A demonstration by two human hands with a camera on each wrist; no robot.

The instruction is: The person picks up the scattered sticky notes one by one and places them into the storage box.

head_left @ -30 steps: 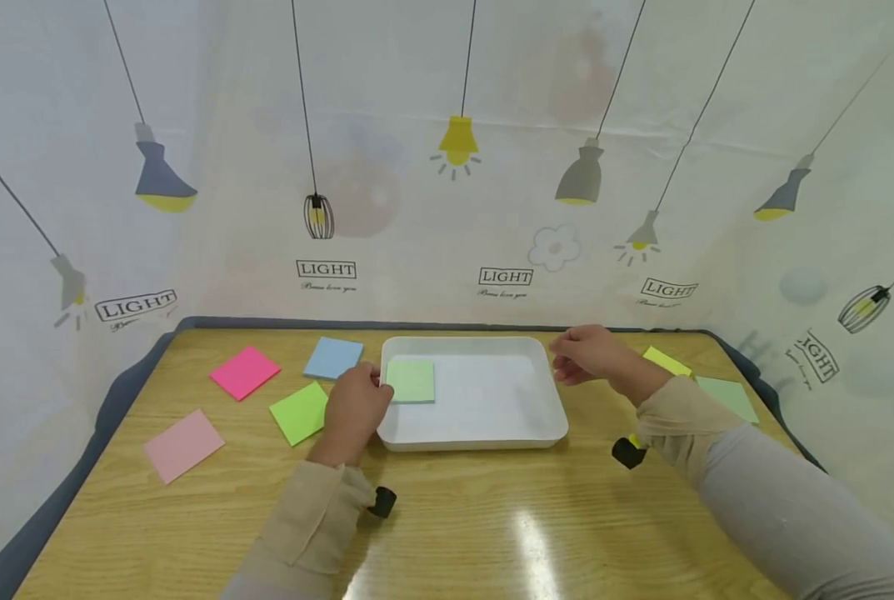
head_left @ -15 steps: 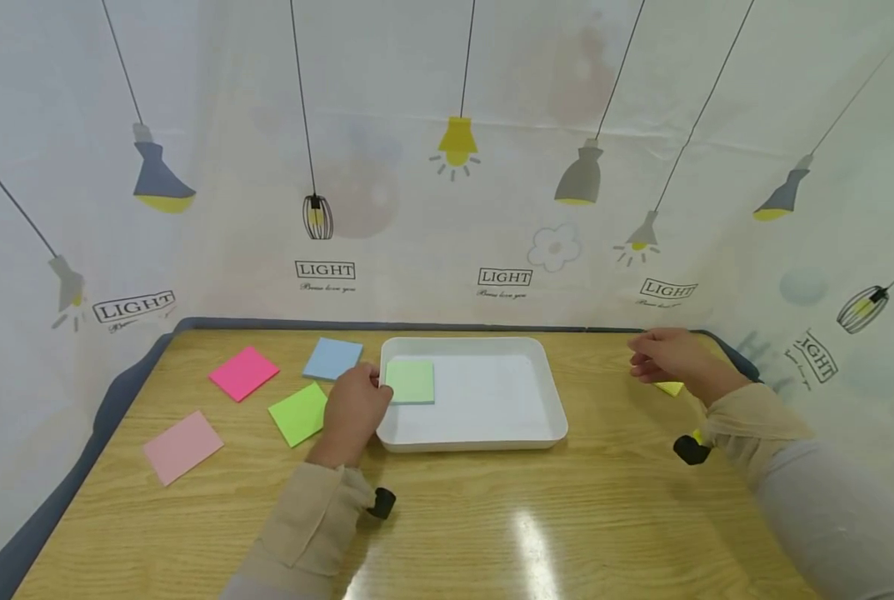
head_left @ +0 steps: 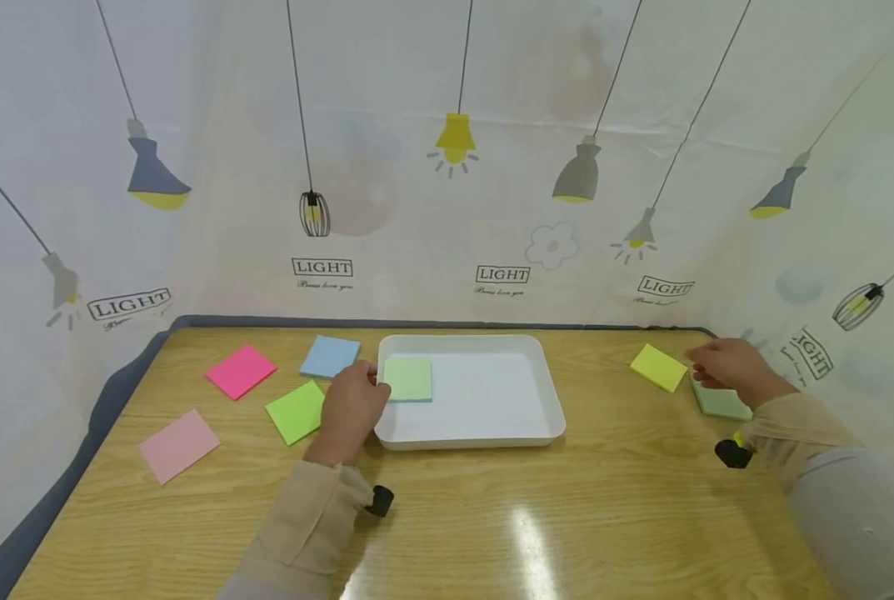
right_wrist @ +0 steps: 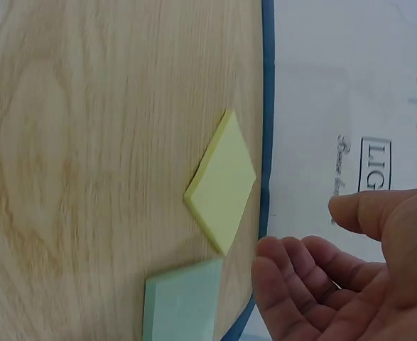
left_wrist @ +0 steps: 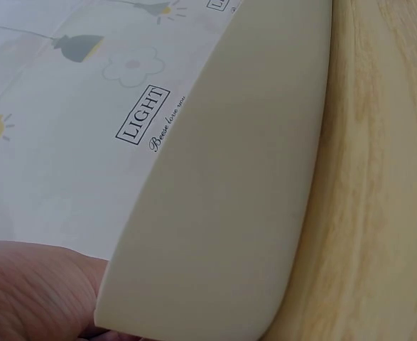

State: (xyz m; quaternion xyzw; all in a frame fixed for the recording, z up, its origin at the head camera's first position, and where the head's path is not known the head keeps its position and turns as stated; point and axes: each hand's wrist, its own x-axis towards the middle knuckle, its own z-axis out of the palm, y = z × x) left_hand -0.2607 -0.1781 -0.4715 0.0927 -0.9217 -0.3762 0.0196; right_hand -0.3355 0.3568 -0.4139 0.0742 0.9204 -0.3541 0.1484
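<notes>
One yellow rectangular paper pad [head_left: 659,367] just off the fingers of the right hand [head_left: 739,368]

The yellow pad lies flat on the light wood-grain table [head_left: 484,550], immediately left of the right fingertips. Its long axis slants from far left to near right, so a short end sits closest to the hand. A sage-green paper pad [head_left: 722,403] lies nearer the person, partly covered by that hand in the head view. The right wrist view shows the thumb parted from loosely bent fingers, nothing held and both pads untouched. Which pad is meant cannot be told; for the yellow one, I judge its slant to the fingertips matters most.

The left hand [head_left: 352,410], much farther from both, appears to pinch the left wall of a shallow white rectangular tray [head_left: 491,404], though its fingers are partly hidden. The tray's long axis runs left to right, and a light-green square paper pad [head_left: 407,380] lies flat in its left end. Beyond the left hand, hot-pink [head_left: 241,372], light-blue, lime and pale-pink pads rest on the table
</notes>
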